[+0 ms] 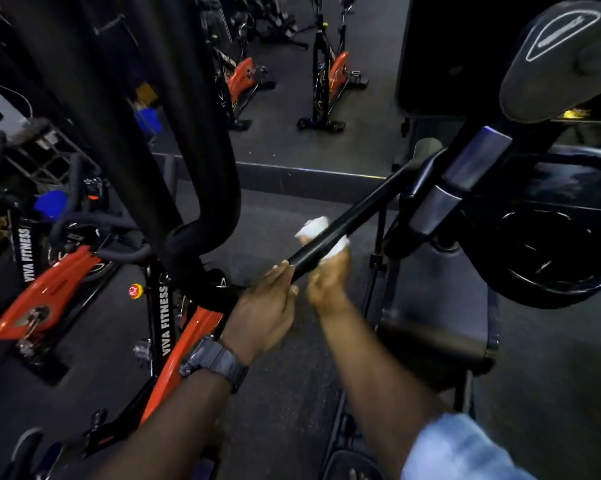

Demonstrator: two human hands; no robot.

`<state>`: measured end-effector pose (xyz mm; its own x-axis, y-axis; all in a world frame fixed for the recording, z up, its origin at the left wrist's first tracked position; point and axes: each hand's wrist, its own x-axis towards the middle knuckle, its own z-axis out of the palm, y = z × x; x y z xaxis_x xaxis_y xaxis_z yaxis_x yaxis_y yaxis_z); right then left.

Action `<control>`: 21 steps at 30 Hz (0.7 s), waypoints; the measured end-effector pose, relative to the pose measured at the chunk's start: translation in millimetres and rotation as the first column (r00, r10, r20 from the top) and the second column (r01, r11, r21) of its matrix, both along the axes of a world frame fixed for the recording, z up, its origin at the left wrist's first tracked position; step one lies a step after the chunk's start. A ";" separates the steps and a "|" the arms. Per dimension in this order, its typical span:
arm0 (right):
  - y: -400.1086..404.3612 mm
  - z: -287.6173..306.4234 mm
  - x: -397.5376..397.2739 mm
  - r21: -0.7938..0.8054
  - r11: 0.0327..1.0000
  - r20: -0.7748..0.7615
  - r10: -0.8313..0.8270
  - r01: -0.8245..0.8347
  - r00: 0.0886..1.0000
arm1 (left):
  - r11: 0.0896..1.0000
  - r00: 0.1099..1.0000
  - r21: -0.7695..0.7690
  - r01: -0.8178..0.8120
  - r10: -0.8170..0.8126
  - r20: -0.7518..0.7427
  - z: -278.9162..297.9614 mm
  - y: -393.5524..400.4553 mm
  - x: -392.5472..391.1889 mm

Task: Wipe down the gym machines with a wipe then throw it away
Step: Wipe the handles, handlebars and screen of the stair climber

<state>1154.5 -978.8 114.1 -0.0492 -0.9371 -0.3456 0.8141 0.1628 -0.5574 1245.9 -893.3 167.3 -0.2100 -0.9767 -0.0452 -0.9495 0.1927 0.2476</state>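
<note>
Head view looks down along two forearms reaching forward. Nearest, at the lower right, is a pale blue sleeve [455, 448] on the right arm; the left wrist wears a dark watch [214, 362]. Beyond them, the left hand [262, 306] lies on the lower end of a black bar [344, 226], its fingers fairly straight along the tube rather than wrapped round it. Just beside it, the right hand [326, 275] curls up from underneath the same bar, gripping a white wipe [318, 233] folded around the tube, so the wipe shows both above and below the metal. The bar slopes up to the right toward a black machine with a round weight plate [548, 251] and a padded seat [430, 327] below it. To the left stands an orange exercise bike [185, 337] marked VIVA FITNESS, with another like it further left. Farther off, past a low floor ledge [292, 171], more orange bikes [337, 74] stand on the dark floor.
</note>
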 end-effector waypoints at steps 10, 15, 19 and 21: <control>1.7 2.4 -13.7 -0.185 0.983 -0.125 -0.042 0.018 0.991 | 0.993 0.977 -0.082 0.084 -0.066 0.201 7.1 20.8 23.6; 48.2 -8.9 45.2 0.022 0.995 0.092 0.099 -0.102 0.991 | 0.897 0.841 -0.251 0.365 -0.202 0.502 7.5 29.7 50.6; 94.4 -20.2 87.1 0.039 0.971 0.318 0.210 -0.234 0.925 | 0.748 0.787 -0.393 0.535 -0.272 0.554 11.0 30.8 79.4; 102.4 -19.9 99.1 -0.014 0.979 0.348 0.197 -0.205 0.917 | 0.668 0.777 -0.461 0.584 -0.297 0.554 8.3 29.3 92.1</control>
<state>1253.6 -876.4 94.2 0.2655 -0.9065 -0.3283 0.9041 0.3524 -0.2416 1338.0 -864.0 175.6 -0.7233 -0.6206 0.3027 -0.6832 0.5799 -0.4437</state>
